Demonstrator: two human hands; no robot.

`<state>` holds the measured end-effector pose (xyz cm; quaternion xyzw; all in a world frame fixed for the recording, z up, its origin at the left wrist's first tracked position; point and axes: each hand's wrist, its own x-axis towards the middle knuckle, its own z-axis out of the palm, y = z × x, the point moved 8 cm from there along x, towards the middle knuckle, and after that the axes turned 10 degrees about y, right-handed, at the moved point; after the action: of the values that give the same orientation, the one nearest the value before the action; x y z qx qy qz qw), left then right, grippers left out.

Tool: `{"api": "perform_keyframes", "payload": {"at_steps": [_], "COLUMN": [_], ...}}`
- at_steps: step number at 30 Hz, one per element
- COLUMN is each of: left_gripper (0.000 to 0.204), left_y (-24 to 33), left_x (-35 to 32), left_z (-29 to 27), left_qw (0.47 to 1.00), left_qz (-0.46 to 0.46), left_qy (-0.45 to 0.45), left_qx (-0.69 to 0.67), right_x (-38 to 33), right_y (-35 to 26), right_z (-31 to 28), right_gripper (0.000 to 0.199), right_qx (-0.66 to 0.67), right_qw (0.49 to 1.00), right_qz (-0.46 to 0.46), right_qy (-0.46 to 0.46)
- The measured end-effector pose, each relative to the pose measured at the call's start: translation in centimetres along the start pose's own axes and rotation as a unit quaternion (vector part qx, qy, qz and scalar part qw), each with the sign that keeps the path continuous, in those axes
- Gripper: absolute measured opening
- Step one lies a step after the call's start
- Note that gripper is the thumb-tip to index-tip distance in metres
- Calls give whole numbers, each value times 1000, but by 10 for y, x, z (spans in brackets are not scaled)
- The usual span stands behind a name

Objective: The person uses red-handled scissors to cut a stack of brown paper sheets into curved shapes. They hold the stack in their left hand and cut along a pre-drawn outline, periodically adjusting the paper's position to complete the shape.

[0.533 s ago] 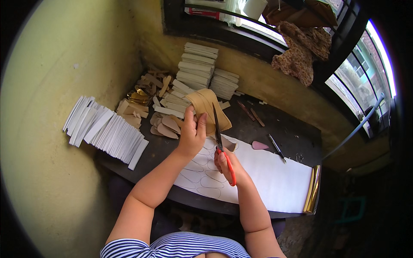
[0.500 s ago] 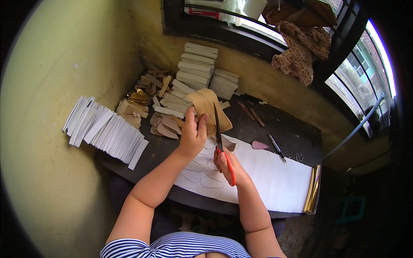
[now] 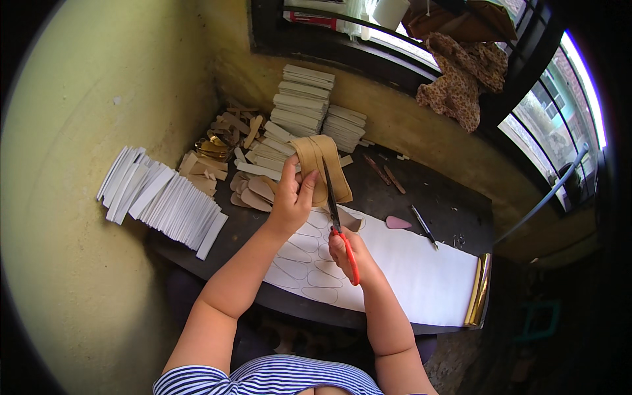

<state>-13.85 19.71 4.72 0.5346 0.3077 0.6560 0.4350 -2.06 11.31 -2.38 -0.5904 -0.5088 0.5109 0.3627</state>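
My left hand (image 3: 293,199) grips a tan, bendable sheet (image 3: 307,151) between thumb and fingers, held up above the table. Curved outlines are drawn on it, and it bends over at the top. In my right hand (image 3: 347,251) is a pair of scissors (image 3: 334,209) with orange-red handles, its dark blades pointing away from me. The blades lie against the sheet along a drawn line; whether they are parted is hard to see. Under my hands a long white sheet (image 3: 415,280) with traced rounded shapes at its left part is spread on the dark table (image 3: 454,204).
White strips (image 3: 174,204) stand in a row at the left edge, and more strip stacks (image 3: 303,99) rise by the wall. Tan cut-outs (image 3: 255,194) lie behind my left hand. To the right are a pink piece (image 3: 397,222), a pen-like tool (image 3: 424,228) and a gold roll (image 3: 478,289).
The tan sheet has turned slightly and its right edge has shifted left, with the scissor blades tilting a little the same way. Both hands keep their hold.
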Motion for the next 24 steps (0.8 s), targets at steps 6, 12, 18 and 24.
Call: {"api": "perform_keyframes", "payload": {"at_steps": [6,12,18,24], "left_gripper": [35,34,36,46], "left_y": [-3,1,1,-1], "left_x": [-5,-6,-5,-4], "left_z": [5,10,8,7], "left_qw": [998,997,998,997], "left_qz": [-44,-46,-36,-48], "left_qy": [-45,-56,-46,-44], "left_qx": [-15,-22,-30,-42], "right_x": [0,2,2,0], "right_y": [-12,-12,-1,-5], "right_z": [2,4,-1,-4], "right_gripper": [66,68,47,45], "right_qx": [11,35,13,-10], "right_qw": [997,995,999,999], "right_qz": [-75,-93,-37,-21], "right_qy": [14,22,17,28]}}
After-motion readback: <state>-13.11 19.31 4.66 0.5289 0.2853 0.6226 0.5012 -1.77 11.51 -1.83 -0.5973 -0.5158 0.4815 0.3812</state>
